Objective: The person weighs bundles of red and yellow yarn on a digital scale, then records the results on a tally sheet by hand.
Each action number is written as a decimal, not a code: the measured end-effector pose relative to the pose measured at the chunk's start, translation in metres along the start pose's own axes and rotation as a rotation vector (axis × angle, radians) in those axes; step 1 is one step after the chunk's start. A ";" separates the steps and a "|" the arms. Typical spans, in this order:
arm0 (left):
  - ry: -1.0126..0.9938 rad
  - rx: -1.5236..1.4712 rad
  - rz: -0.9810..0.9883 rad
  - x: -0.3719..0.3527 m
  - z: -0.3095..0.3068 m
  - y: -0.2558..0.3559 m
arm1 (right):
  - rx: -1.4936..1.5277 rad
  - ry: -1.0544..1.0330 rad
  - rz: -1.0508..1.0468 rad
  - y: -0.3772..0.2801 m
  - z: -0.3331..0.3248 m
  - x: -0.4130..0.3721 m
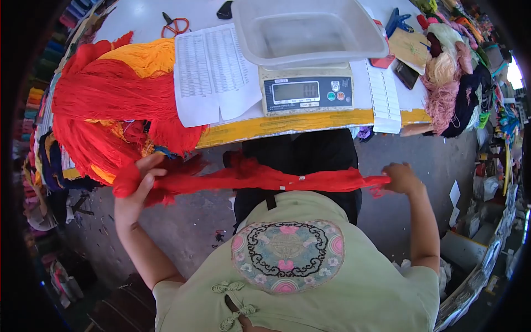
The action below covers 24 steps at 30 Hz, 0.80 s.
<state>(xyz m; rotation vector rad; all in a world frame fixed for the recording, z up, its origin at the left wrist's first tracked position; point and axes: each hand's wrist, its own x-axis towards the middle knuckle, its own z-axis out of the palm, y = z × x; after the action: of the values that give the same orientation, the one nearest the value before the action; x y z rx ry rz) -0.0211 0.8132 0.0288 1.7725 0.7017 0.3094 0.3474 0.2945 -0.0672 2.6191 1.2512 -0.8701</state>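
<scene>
Hands [133, 191] [401, 178] apart — red hank [310, 180] taut, crosswise

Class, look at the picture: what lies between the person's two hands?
A bundle of red yarn stretches from the left hand to the right hand, gripped at both ends. The head view shows it.

The skein [260, 178], stretched between the left hand [135, 191] and the right hand [401, 178], bars the gap just below the desk [310, 126] edge. On the desk, a yarn pile [105, 99] fills the left end and spills over the edge. The scale [307, 91] and tub [310, 30] block the middle, and a yarn heap [451, 83] blocks the right. Bare top shows by the scissors [174, 25].
</scene>
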 end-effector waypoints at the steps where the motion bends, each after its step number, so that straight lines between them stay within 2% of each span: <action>1: -0.091 -0.098 0.023 0.006 0.010 -0.003 | -0.261 0.157 -0.148 -0.018 -0.001 0.011; 3: -0.259 -0.279 0.119 0.016 0.033 0.021 | 0.080 0.306 -0.401 -0.096 -0.054 0.039; 4: -0.334 -0.334 0.200 0.022 0.050 0.036 | 0.374 0.315 -0.513 -0.139 -0.077 0.050; 5: -0.414 -0.393 0.276 0.029 0.067 0.051 | 0.577 0.409 -0.684 -0.179 -0.094 0.055; 8: -0.642 -0.405 0.474 0.043 0.096 0.088 | 1.127 0.304 -0.733 -0.267 -0.131 0.054; 10: -0.647 -0.022 0.839 0.062 0.095 0.105 | 1.218 0.282 -0.810 -0.297 -0.148 0.055; 12: -0.617 0.115 0.923 0.066 0.094 0.110 | 0.960 0.483 -0.999 -0.294 -0.143 0.076; 14: -0.562 -0.007 0.747 0.061 0.095 0.101 | 0.989 0.362 -0.998 -0.287 -0.140 0.083; 16: -0.582 -0.002 0.726 0.065 0.094 0.086 | 1.278 -0.082 -0.782 -0.275 -0.139 0.075; 17: -0.596 -0.002 0.715 0.066 0.094 0.080 | 1.336 -0.126 -0.708 -0.272 -0.147 0.069; 20: -0.606 -0.378 0.520 0.062 0.110 0.073 | 1.420 0.016 -0.736 -0.265 -0.141 0.074; 21: -0.574 -0.361 0.515 0.061 0.114 0.073 | 1.319 0.101 -0.769 -0.263 -0.140 0.076; 24: -0.463 -0.307 0.448 0.058 0.129 0.076 | 1.084 0.218 -0.694 -0.259 -0.150 0.064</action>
<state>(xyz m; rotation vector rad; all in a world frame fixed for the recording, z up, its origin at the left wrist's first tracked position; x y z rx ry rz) 0.1173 0.7346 0.0509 1.6066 -0.0769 0.2732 0.2538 0.5570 0.0589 3.0435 2.3316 -1.8289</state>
